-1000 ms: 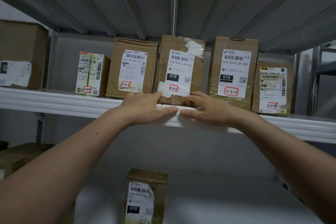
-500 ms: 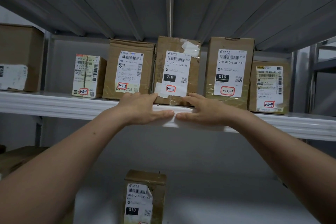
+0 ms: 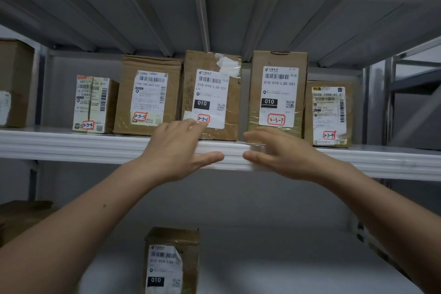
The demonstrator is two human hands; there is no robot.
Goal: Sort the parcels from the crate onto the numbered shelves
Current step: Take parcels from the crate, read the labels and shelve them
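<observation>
Pulling apart: the left hand (image 3: 176, 150) and the right hand (image 3: 284, 153) no longer meet thumb to thumb as they did half a second ago. A gap now shows between them over the shelf edge (image 3: 71, 148).
Left hand: open with the fingers straight. The fingertips lie at the lower left corner of parcel 3-3-6 (image 3: 212, 93), over its label; I cannot tell whether they still touch it.
Right hand: open and relaxed, holding nothing. It has shifted to the right and now sits in front of the foot of parcel 3-3-7 (image 3: 279, 93).
Parcel 3-3-6: upright on the shelf, label outward, close against parcel 3-3-5 (image 3: 148, 93), with a narrow gap to parcel 3-3-7.
Row: the handwritten numbers rise from left to right, so the slot looks correct.
Task meaning: this parcel appears placed and squared up, and the hands seem to be letting go. The likely next step is fetching another from the crate, which is not in view.
</observation>
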